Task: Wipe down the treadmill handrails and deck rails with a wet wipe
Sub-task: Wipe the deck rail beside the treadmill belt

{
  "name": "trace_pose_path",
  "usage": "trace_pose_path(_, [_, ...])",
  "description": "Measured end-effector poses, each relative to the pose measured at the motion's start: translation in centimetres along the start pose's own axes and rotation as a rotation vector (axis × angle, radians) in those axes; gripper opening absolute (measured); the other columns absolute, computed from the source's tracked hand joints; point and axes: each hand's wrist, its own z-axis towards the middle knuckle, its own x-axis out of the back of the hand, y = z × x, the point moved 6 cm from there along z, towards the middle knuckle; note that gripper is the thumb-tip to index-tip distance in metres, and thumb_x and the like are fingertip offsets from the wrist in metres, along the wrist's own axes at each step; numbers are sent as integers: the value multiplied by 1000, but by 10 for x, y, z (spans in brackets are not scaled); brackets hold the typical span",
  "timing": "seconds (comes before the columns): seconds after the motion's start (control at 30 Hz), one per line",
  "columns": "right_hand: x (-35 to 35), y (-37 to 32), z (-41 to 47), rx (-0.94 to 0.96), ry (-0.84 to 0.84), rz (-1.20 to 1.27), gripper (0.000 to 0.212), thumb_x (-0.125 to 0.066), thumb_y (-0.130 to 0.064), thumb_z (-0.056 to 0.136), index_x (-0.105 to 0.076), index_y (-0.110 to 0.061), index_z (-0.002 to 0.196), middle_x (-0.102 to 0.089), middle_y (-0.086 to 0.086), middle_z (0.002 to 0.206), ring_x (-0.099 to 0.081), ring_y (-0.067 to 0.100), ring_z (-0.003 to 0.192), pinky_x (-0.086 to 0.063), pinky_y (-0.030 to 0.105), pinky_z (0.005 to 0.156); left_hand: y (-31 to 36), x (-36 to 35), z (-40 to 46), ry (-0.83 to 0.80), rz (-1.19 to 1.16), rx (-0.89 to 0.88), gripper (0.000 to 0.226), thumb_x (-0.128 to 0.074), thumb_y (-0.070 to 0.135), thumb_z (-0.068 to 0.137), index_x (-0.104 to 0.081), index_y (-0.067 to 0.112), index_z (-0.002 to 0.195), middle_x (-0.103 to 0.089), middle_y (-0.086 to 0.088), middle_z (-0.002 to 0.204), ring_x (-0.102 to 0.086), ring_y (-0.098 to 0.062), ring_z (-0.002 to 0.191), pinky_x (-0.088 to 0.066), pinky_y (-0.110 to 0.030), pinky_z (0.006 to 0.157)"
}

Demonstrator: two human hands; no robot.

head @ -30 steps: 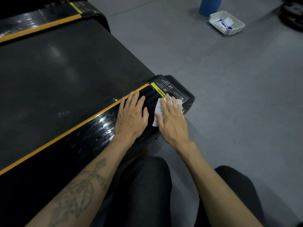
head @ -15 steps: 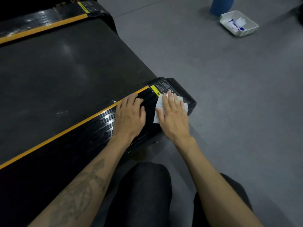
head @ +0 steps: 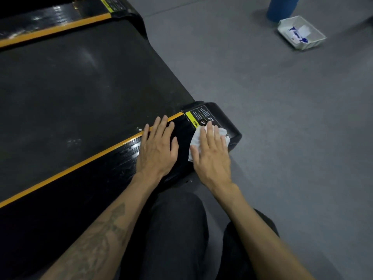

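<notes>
We kneel at rear corner of treadmill. Near deck rail [head: 113, 158] runs long axis lower left to upper right, ends at end cap [head: 222, 120]. Open grey floor [head: 282, 138] beyond cap and rail edge. Right hand [head: 212, 156], fingers straight, presses wet wipe [head: 195, 138] flat on rail beside warning label [head: 198, 118]. Left hand [head: 156, 150] rests flat, fingers spread, just beside. White tray [head: 314, 40] well apart, far right.

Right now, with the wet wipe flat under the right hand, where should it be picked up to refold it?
Probably at the bunched far corner of the wet wipe, which sticks out past the fingertips of the right hand on the end cap. Pinch it from above, from the floor side: that corner is rumpled and raised, while the rest lies pressed flat against the deck rail.
</notes>
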Motion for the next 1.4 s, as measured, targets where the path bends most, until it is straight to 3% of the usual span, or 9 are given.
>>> trace_pose_path(0.13, [4,-6,32,152,-73,-11,63,-23,-45,111,-9,-15,165,1,5,172,3,20,159,0,39,129,0,-2,6,32,9,14,46,-40,28,105,-52,11,145,-43,-11,159,-33,-24,152,-23,-48,126])
trace_pose_path(0.23, [4,-1,31,61,-45,-14,64,-20,-45,111,-8,-12,164,2,7,172,3,20,159,0,39,130,0,-5,11,51,4,25,40,-41,26,104,-55,10,138,-51,-12,151,-41,-25,146,-27,-47,125])
trace_pose_path(0.33, [-1,-8,13,12,-1,-25,64,-17,-43,110,-13,-7,163,-3,12,172,-2,25,159,-6,42,130,-1,-6,11,47,-10,28,41,-42,27,105,-50,11,141,-48,-11,153,-35,-25,150,-25,-47,125])
trace_pose_path(0.5, [6,-7,53,158,-110,2,62,-17,-46,111,-5,-18,165,5,1,173,8,17,159,5,36,129,-3,-8,13,18,10,47,54,-37,35,107,-36,13,156,-32,-9,166,-20,-23,157,-16,-47,128])
trace_pose_path(0.7, [-5,-17,35,-18,-36,6,65,-18,-44,110,-3,-10,164,7,9,172,8,21,159,3,38,129,-5,-13,13,-18,39,60,60,-23,41,106,-32,16,159,-28,-5,168,-16,-19,158,-12,-47,129])
trace_pose_path(0.9, [2,-22,80,151,-115,38,60,-17,-43,111,-6,-17,164,3,1,173,8,17,159,6,35,127,-5,-13,15,-19,35,57,59,-20,41,107,-34,15,158,-29,-5,167,-17,-20,158,-15,-49,128])
trace_pose_path(1.07, [-1,-20,58,10,0,15,60,-15,-42,110,-15,-15,164,-5,4,172,1,22,159,0,40,128,-4,-17,15,-48,30,63,57,-22,40,109,-31,16,159,-27,-5,168,-15,-20,158,-13,-48,129])
trace_pose_path(1.27, [6,-14,91,124,-98,57,51,-22,-37,111,-28,-27,161,-11,-1,172,2,20,159,-1,40,128,-2,-15,14,-57,40,59,55,-24,38,109,-30,16,160,-26,-5,168,-15,-21,158,-16,-48,128])
trace_pose_path(1.4, [8,-13,91,47,-24,65,50,-24,-36,111,-33,-26,159,-12,3,172,-1,22,159,-4,41,129,-3,-15,15,-56,36,70,55,-27,38,109,-31,16,159,-27,-5,168,-16,-21,158,-16,-48,128])
